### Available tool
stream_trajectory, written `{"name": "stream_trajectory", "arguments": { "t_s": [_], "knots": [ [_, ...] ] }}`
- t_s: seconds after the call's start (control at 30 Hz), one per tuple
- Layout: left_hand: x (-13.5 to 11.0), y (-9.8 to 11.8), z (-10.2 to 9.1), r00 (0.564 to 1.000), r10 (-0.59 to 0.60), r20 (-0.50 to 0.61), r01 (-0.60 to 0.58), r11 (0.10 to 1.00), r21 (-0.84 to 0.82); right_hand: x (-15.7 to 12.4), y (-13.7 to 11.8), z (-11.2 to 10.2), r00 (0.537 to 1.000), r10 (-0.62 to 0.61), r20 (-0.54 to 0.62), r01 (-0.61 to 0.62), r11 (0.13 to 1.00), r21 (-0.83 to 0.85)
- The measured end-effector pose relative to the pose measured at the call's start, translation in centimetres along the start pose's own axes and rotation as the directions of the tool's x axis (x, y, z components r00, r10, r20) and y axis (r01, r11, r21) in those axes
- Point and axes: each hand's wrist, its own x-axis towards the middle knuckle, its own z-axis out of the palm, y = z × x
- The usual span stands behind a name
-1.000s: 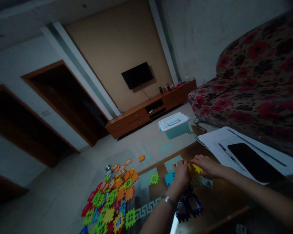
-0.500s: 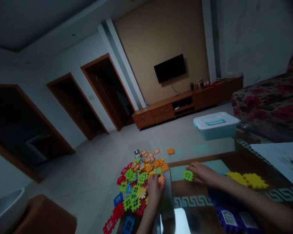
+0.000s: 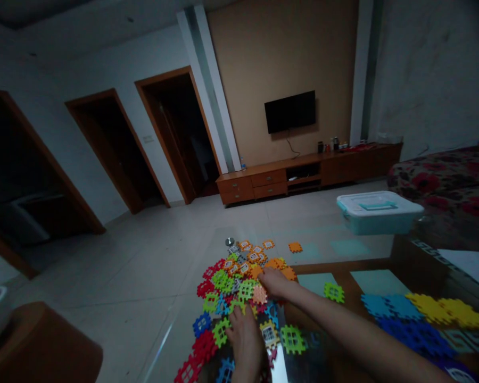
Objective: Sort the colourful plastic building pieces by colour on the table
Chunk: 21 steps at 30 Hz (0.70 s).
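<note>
A heap of interlocking plastic tiles [image 3: 222, 280] in red, green, orange, blue and yellow spreads over the glass table. My left hand [image 3: 246, 338] is over the near part, its fingers slightly apart beside a green tile [image 3: 221, 332]. Farther up, my right hand [image 3: 277, 282] reaches across with bent fingers closed at an orange tile [image 3: 256, 272]; the grip is partly hidden. A peach tile [image 3: 259, 294] lies just below it. To the left hand's right are a yellow window tile [image 3: 269, 334] and a green window tile [image 3: 292, 339]. Another green tile [image 3: 334, 292] lies apart, farther right.
Light blue tiles [image 3: 391, 307], yellow tiles [image 3: 449, 309] and dark blue tiles [image 3: 417, 336] lie in groups at the right. A lidded teal box [image 3: 379, 215] stands beyond them, and paper [image 3: 469, 266] is at the right edge. A small metal disc [image 3: 229, 241] sits behind the heap.
My right hand has left the single green tile and moved left to the heap. My left hand has drawn nearer, away from the peach tile. The view has turned left.
</note>
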Motion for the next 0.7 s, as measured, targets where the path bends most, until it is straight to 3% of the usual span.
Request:
{"name": "stream_trajectory", "arguments": {
  "t_s": [0.13,0.3,0.5,0.6,0.7],
  "knots": [
    [0.2,-0.4,0.7,0.999,0.027,-0.018,-0.028,0.999,-0.034,0.4,-0.4,0.7,0.996,0.065,0.056,-0.054,0.984,-0.171],
    [0.6,-0.4,1.1,0.991,0.022,-0.13,-0.03,0.998,-0.06,0.3,-1.4,-0.5,0.991,0.078,0.107,-0.045,0.958,-0.282],
    [1.1,-0.4,0.5,0.983,0.075,-0.169,-0.078,0.997,-0.008,-1.9,-2.3,-2.5,0.998,0.064,0.0,-0.06,0.932,-0.359],
    [1.5,-0.9,-0.2,0.98,0.123,-0.154,-0.124,0.992,0.006,-5.1,-0.1,-3.9,0.995,0.076,-0.064,-0.094,0.938,-0.335],
    [2.2,-2.4,-0.7,0.983,0.141,-0.118,-0.144,0.989,-0.017,-10.7,4.6,-6.4,0.986,0.136,-0.098,-0.159,0.94,-0.3]
  ]
}}
